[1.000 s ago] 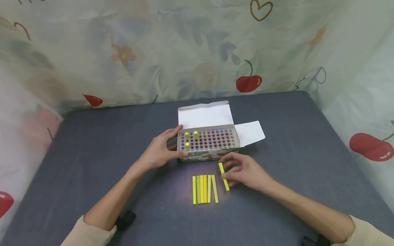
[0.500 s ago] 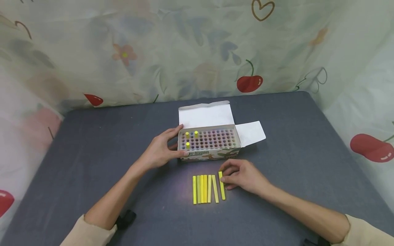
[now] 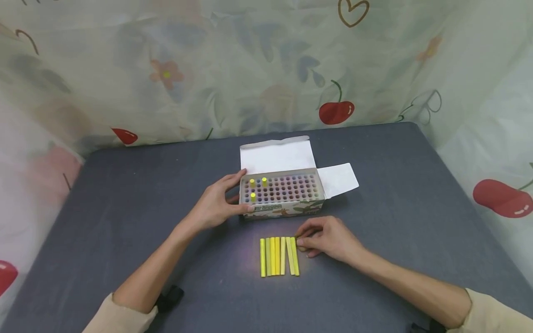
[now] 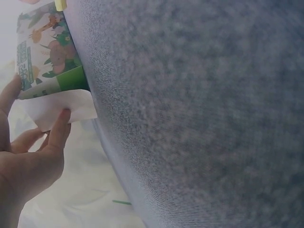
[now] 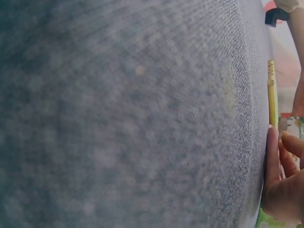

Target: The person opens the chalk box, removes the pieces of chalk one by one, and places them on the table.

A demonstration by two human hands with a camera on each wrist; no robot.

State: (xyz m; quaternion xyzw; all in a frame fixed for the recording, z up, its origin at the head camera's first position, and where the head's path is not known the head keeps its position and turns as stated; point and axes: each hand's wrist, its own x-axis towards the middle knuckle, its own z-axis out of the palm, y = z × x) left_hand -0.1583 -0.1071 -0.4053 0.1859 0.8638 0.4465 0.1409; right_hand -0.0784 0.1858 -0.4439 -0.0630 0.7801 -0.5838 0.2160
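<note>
Sleeves of pale beige fabric come in at the near edge, with a small black object beside the left forearm. On the dark grey tabletop, in front of the box, lie seven yellow sticks in a row, lengthwise to the person; the two rightmost lie side by side, slanted, leaving a gap beside the fifth that widens toward the near end. The right hand has its thumb and fingers bent, their tips at the far end of the rightmost stick; whether they pinch it or just touch it, I cannot tell. Farther off, the left hand is clamped on the left end of the box, thumb at the front corner, index finger at the back. The box bears printed animals and leaves and holds a grid of holes; three yellow ends poke up at the left. White flaps stand open behind and to the right. Beyond hangs a pale curtain with cherries and flowers.
</note>
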